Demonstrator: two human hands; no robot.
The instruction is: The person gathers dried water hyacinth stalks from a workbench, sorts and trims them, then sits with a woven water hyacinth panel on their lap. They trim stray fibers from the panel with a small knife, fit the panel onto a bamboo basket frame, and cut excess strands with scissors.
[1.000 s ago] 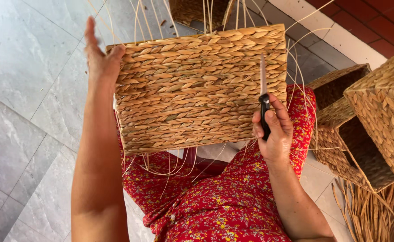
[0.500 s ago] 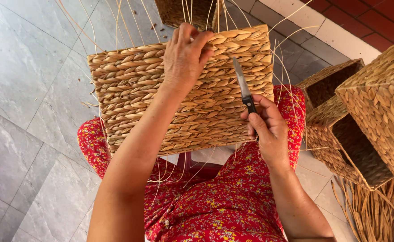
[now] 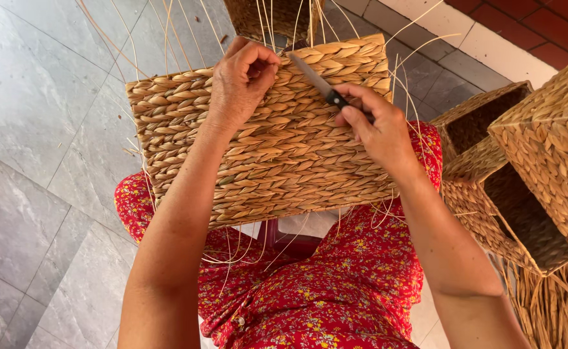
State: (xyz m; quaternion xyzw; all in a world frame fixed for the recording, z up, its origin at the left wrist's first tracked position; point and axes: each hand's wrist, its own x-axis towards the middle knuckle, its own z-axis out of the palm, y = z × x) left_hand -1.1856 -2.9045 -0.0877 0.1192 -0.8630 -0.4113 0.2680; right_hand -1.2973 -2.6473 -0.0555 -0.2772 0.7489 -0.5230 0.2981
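On the lap, over red floral cloth (image 3: 335,291): woven basket (image 3: 284,161), rectangular, plaited from flat tan fibre, tipped so one broad side faces up toward the camera. Left hand (image 3: 240,81) curled at the basket's upper rim, fingers folded in against the weave, apparently pinching something thin there; what exactly, too small to tell. Right hand (image 3: 377,126) resting on the upper right of the same side, closed around the dark handle of a knife (image 3: 316,81). Blade bare and pale, pointing up and left across the weave, tip just beside the left hand's knuckles. Hands near each other, not touching, both on the upper part of the basket. Loose thin strands (image 3: 167,39) sticking up and outward from the basket's rim, more trailing from its lower edge over the cloth. Beyond the top edge, part of another woven basket (image 3: 274,16), also bristling with strands. To the right, well apart from the hands, two open box-shaped baskets (image 3: 516,213) lying on their sides, hollow insides showing, with a larger woven block (image 3: 555,142) stacked against them. Loose bundle of fibre (image 3: 548,310) below those, at the right edge. Grey stone-look floor tiles (image 3: 32,129) on the left; pale and red tiling at the upper right corner.
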